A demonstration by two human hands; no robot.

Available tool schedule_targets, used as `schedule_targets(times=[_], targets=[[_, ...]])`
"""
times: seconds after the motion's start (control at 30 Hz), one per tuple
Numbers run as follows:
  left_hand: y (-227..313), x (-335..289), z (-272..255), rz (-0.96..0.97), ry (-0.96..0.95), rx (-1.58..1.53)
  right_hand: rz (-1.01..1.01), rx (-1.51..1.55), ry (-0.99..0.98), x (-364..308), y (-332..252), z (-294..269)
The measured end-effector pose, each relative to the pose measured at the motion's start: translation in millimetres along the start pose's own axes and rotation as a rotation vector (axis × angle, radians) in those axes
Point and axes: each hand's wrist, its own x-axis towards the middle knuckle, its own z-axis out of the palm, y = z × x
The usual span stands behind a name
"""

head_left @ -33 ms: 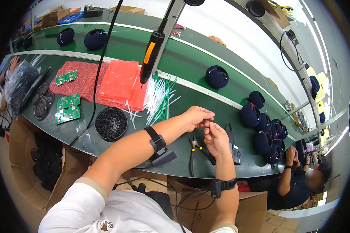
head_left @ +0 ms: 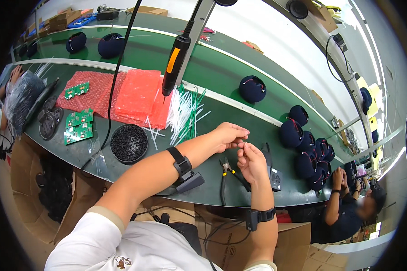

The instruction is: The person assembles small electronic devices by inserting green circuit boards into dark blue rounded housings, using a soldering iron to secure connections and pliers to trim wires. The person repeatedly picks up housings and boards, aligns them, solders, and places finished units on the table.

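My left hand [head_left: 231, 137] and my right hand [head_left: 253, 163] meet above the green bench, fingertips nearly touching. Both are closed in a pinch; whatever lies between the fingers is too small or hidden to make out. Just below them rest cutting pliers [head_left: 223, 187] with black and yellow handles, partly covered by my right hand. A small dark vented box [head_left: 275, 179] sits right beside my right wrist. Left of my left hand lies a loose bundle of white and green plastic strips [head_left: 181, 118], like cable ties. An electric screwdriver [head_left: 174, 63] hangs beyond, tip down.
A round dish of small black parts [head_left: 129, 143] stands left of my forearm. Farther left are green circuit boards [head_left: 79, 126] and red bubble-wrap bags [head_left: 138, 92]. Dark blue round shells [head_left: 291, 134] with wires cluster on the right. Near them, a co-worker [head_left: 343, 212] sits at the bench.
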Motion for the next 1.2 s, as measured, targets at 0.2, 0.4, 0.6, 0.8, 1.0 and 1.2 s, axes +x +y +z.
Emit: schedule_targets(times=[0.2, 0.4, 0.6, 0.8, 1.0, 1.2], targets=[[7, -5, -12, -0.015, -0.003, -0.03, -0.037, -0.09, 0.018, -20, 6, 0], [9, -5, -18, -0.033, 0.002, -0.032, -0.097, -0.29, 0.057, -45, 19, 3], [5, -3, -18, -0.035, 0.004, -0.044, -0.163, -0.55, 0.121, -75, 32, 14], [2, -1, -22, -0.024, 0.02, -0.031, -0.477, -1.147, 0.333, -105, 49, 36], [4, -2, -14, -0.017, 0.065, 0.016, -0.613, -1.151, 0.46, -110, 83, 33], [0, 1, -13, 0.017, 0.062, 0.019, -0.643, -1.167, 0.517, -106, 90, 34]])
